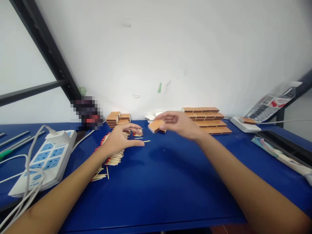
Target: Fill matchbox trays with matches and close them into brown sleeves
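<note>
My right hand [179, 123] grips an orange matchbox [155, 126] between thumb and fingers, just above the table. Part of another brown box [162, 131] shows right behind it. My left hand [124, 138] is open, thumb and fingers apart, over a pile of red-tipped matches [115, 158]. By its thumb tip is a single match [147, 141]; whether the thumb touches it I cannot tell. A smaller cluster of matches [138, 132] lies beyond the fingers. White pieces [149, 117], partly hidden by my right hand, lie against the wall.
Matchboxes stand in stepped rows [207, 122] at the back right, with a smaller stack [113, 118] at the back left. A power strip [48, 159] with looped cables lies left. A clear bottle [273, 102], white adapter [245, 125] and black tray [287, 146] are right.
</note>
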Demonstrator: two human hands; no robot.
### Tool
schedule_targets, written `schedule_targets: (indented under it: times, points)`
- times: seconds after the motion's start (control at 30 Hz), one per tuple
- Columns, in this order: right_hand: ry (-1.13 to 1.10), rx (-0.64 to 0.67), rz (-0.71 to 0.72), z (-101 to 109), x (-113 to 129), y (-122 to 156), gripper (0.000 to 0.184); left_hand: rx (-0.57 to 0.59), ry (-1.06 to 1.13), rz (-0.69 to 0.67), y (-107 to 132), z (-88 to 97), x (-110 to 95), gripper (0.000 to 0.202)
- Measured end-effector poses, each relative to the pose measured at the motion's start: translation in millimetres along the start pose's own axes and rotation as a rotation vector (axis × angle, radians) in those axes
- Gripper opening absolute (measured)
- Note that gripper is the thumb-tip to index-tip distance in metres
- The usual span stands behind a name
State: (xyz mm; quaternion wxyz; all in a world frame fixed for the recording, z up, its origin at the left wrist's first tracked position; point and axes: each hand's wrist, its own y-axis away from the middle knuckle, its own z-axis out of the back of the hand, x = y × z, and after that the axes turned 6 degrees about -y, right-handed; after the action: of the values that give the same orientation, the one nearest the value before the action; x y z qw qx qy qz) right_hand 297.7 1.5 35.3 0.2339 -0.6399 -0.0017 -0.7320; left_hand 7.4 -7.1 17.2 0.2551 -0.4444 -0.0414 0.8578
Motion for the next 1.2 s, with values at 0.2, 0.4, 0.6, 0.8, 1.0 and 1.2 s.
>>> schedule_targets:
  times: [0.2,0.4,0.6,0.8,1.0,1.2]
  points:
    - [0.27,-0.575,0.048,143.9,3.7,43.2,0.065,-0.1,-0.17,-0.055,-1.4,0.0,8.0,0.042]
    - [0.324,-0.942,-0.153,232.8,-45.5,105.9,0.057,-0.118,-0.26,-0.093,-3.1,1.6,17.1,0.035]
    - [0.293,-0.827,-0.181,208.4,-45.6,89.7,0.064,-0.133,-0.295,-0.127,-2.1,2.1,14.4,0.031]
    - [0.35,-0.415,-0.207,160.7,-33.0,61.3,0.058,-0.135,-0.326,-0.136,0.1,-1.5,12.9,0.031]
    - [0.521,-0.335,-0.193,156.5,-44.7,55.5,0.062,-0.108,-0.445,-0.284,-1.5,-2.3,21.0,0.028]
    - [0.641,-0.373,-0.172,153.4,-48.6,52.4,0.07,-0.098,-0.51,-0.329,-3.4,-0.6,23.3,0.021]
